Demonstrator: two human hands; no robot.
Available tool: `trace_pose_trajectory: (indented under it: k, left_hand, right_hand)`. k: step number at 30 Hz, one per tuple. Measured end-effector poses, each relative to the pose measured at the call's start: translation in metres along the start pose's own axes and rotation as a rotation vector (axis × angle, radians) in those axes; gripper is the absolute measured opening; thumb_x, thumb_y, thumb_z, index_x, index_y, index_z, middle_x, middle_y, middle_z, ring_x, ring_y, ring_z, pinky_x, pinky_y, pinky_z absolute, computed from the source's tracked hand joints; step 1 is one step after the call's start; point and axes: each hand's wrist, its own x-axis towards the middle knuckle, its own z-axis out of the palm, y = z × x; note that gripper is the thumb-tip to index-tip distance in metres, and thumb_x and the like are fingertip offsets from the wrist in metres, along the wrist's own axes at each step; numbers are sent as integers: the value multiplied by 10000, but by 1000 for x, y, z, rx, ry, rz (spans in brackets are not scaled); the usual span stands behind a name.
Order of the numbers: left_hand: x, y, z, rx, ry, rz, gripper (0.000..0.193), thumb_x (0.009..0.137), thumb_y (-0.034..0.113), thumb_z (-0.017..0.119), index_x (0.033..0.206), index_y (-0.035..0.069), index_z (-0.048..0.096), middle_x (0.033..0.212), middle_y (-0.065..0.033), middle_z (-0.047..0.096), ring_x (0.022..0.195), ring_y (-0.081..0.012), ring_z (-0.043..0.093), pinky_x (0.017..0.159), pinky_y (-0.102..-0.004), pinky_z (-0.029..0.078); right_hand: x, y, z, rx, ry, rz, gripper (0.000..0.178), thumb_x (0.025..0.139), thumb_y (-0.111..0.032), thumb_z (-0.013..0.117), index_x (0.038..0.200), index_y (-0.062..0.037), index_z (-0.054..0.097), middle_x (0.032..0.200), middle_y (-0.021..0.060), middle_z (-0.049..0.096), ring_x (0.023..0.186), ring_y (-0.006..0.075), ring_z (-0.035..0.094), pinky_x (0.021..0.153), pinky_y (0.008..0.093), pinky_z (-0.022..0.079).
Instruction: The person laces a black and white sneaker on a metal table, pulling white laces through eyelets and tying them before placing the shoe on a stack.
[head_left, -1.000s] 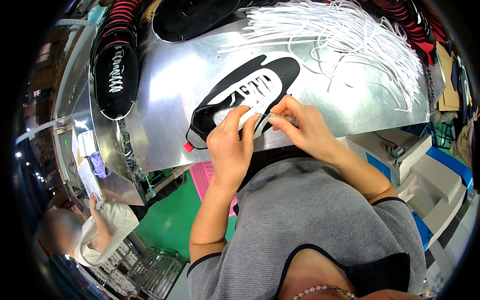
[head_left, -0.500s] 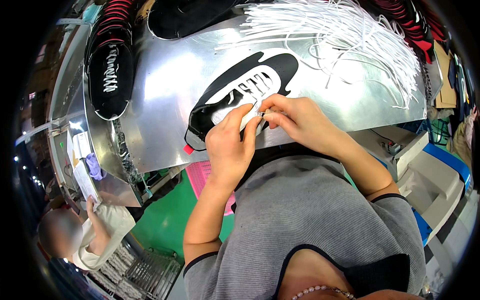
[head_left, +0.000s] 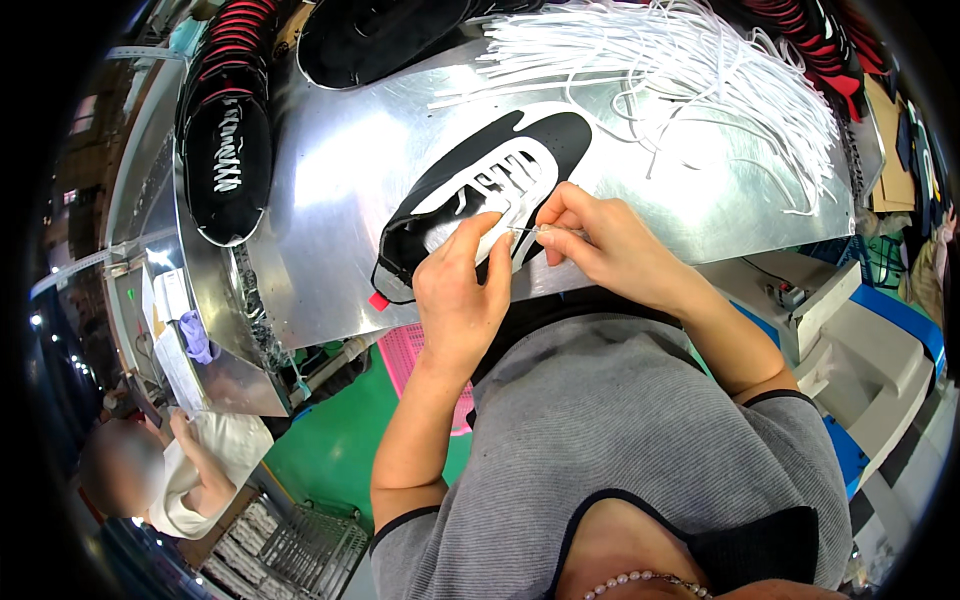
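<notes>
A black and white shoe upper [head_left: 565, 140] lies slantwise on the shiny metal table, its toe toward the far right and its red heel tab [head_left: 379, 301] toward the near left. White lace [head_left: 512, 172] runs in rows through its eyelets. My left hand [head_left: 460, 300] pinches the eyelet edge on the near side, thumb and forefinger closed on it. Just right of it, my right hand [head_left: 615, 240] holds a thin, dark, needle-like tool [head_left: 525, 229] that points at that edge. The tool's tip is too small to make out.
A pile of loose white laces [head_left: 680, 70] spreads over the table's far right. Stacked shoe uppers [head_left: 228, 165] line the left side, and another black one [head_left: 375, 40] lies at the back. Below the table is a pink basket [head_left: 405, 350]. A person [head_left: 200, 470] is at lower left.
My right hand has drawn slightly to the right, away from the left fingers, and more of the thin tool shows between them. My left hand keeps its pinch.
</notes>
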Motion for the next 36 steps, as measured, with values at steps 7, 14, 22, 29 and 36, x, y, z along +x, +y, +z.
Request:
trace_pose_trajectory:
  k: [7,14,22,29,36]
  left_hand:
    - [1,6,-7,27,-212,-26,204,884,61,669,1076,-2,641,880,-192,678,757,-340,674,669,-366,514]
    - [-4,8,-15,21,-230,-166,220,875,113,696,1065,5,664,950,-176,714,838,-312,712,762,-336,533]
    - [8,6,-40,177,-546,-191,240,875,232,717,975,16,690,715,-188,643,589,-338,617,556,-382,459]
    - [-7,-2,-36,333,-364,111,338,850,210,739,1148,70,661,694,-116,629,660,-278,621,623,-374,472]
    - [-57,-16,-50,506,384,366,606,785,155,825,1274,-31,518,1232,-194,518,1176,-356,525,979,-437,433]
  right_hand:
    - [16,5,23,-119,105,-56,221,939,-198,603,1006,-1,530,790,188,670,736,345,667,677,408,506]
    - [3,-17,-38,-308,-25,21,162,925,-190,639,983,-39,624,756,114,644,632,208,608,595,318,469]
    - [32,37,-28,-240,128,-492,182,858,-142,734,995,-58,649,789,58,628,627,166,590,550,279,449]
    - [36,31,-33,-578,-48,-788,239,782,-91,727,976,-72,589,866,63,572,717,279,620,599,373,496]
    - [19,17,-15,-413,39,-877,257,782,-72,708,980,-49,545,868,103,550,647,288,600,579,386,491]
